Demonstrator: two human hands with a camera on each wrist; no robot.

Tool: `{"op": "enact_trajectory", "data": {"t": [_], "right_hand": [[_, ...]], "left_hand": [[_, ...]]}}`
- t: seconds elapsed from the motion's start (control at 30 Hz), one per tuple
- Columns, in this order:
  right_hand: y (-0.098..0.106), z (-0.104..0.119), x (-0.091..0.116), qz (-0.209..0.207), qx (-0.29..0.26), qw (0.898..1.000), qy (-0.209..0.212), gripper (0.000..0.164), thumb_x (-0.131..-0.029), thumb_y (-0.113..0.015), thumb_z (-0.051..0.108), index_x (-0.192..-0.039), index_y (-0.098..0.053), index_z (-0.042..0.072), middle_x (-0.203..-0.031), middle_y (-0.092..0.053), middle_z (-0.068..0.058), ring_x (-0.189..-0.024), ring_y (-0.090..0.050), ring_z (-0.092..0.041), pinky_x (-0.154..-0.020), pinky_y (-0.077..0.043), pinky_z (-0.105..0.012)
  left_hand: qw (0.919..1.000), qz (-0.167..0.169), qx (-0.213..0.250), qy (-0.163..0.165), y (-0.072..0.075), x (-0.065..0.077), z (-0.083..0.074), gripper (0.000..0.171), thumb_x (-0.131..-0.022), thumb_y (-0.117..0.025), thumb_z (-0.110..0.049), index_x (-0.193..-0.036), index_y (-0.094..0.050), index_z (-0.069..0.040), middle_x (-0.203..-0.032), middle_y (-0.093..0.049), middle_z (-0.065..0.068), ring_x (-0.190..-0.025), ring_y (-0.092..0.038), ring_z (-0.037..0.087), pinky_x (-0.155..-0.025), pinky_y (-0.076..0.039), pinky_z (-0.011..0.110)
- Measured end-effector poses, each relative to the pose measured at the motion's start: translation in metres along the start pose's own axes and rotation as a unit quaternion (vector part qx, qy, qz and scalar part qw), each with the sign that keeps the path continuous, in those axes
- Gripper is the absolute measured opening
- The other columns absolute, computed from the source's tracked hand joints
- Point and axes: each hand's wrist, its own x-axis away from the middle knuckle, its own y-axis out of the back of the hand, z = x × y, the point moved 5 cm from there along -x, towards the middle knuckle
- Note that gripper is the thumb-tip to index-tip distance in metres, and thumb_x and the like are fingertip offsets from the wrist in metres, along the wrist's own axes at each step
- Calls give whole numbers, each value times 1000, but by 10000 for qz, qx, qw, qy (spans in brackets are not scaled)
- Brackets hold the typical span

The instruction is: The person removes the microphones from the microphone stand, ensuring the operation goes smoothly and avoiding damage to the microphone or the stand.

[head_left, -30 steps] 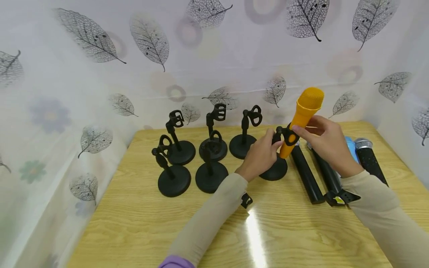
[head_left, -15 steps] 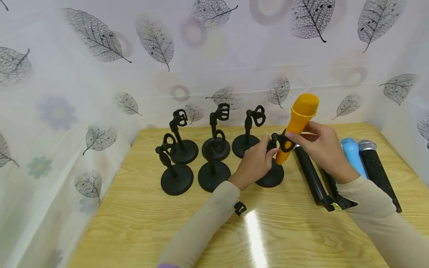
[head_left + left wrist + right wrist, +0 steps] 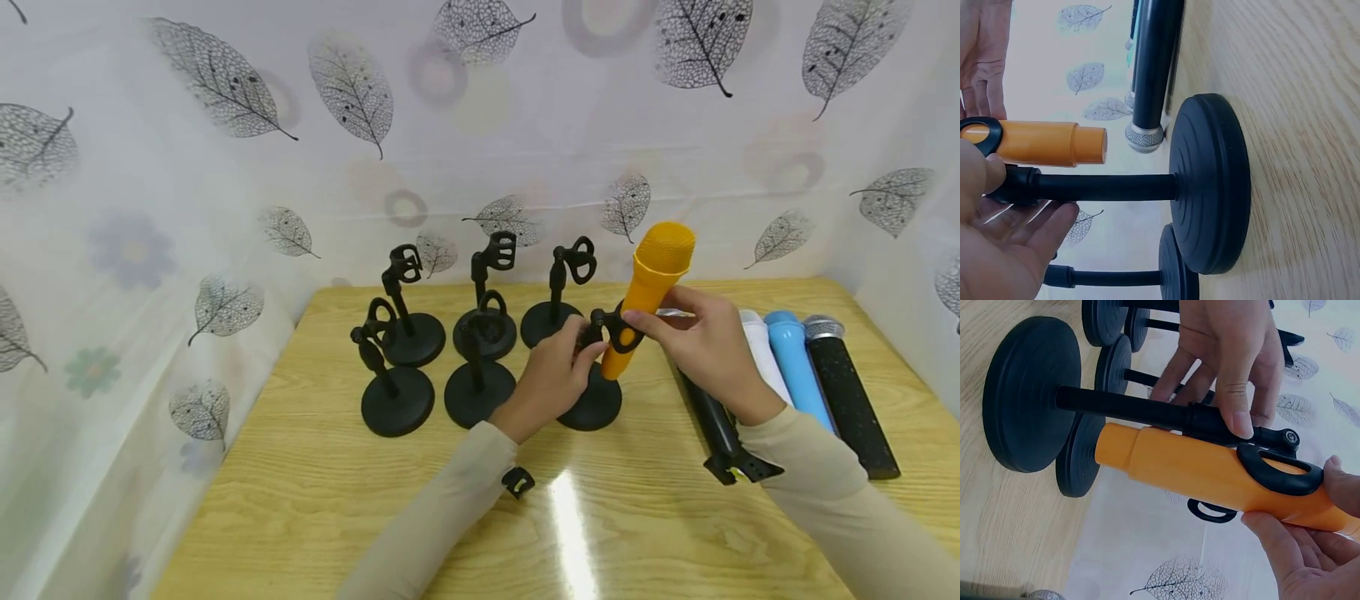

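Note:
An orange microphone (image 3: 650, 279) sits tilted in the black clip (image 3: 1279, 472) of a desk microphone stand (image 3: 1107, 187), grille end up. My right hand (image 3: 708, 346) holds the microphone around its body beside the clip, thumb on one side and fingers on the other. My left hand (image 3: 547, 375) grips the top of the stand's pole just below the clip joint, as the right wrist view also shows. The stand's round black base (image 3: 1213, 184) is low, at the table; in the head view the hand and microphone partly cover it.
Several black microphone stands with vacant clips, such as the front-left one (image 3: 397, 400), stand to the left. On the right lie a black microphone (image 3: 708, 417), a white one (image 3: 765, 354), a blue one (image 3: 798, 362) and a speckled black one (image 3: 851, 400). A leaf-patterned curtain (image 3: 480, 142) hangs behind.
Both hands have moved left and a little nearer, bringing the stand and the orange microphone along. The white microphone now shows beside the right hand. Both holds persist.

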Motion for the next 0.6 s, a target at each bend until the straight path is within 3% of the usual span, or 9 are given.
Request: {"op": "enact_trajectory", "data": {"t": [0.1,0.2,0.3,0.6], "right_hand": [[-4,3,2,15,-12,10000,-12,29,-90,-81,16,-112,-73,-1,-105,-74,-18,-84,-66,7,-72,-49,-9],[-9,6,3,18,-64,10000,60,31,-89,-81,14,-115,-73,-1,-106,-74,-18,-84,-75,-16,-71,-50,-9],[-13,9,4,-2,-71,9998,180,33,-88,-82,11,-117,-73,-1,-107,-74,-19,-85,-74,-36,-70,-50,-9],[-20,16,6,-230,167,9979,580,26,-86,-83,8,-109,-76,-2,-101,-76,-18,-76,-74,-36,-66,-48,-9]], "left_hand": [[9999,-134,19,-82,6,3,-2,22,-108,-51,-25,-121,-54,-7,-96,-65,0,-77,-59,7,-66,-47,15],[9990,-402,95,-189,12,5,-4,20,-108,-51,-21,-120,-57,-7,-100,-68,3,-86,-64,7,-74,-49,14],[9971,-677,177,-287,18,7,-4,19,-107,-53,-20,-117,-61,-6,-100,-70,7,-87,-66,7,-76,-50,15],[9932,-953,-46,-670,24,12,-1,16,-107,-54,-21,-107,-62,-7,-73,-59,2,-53,-49,6,-50,-42,17]]}}
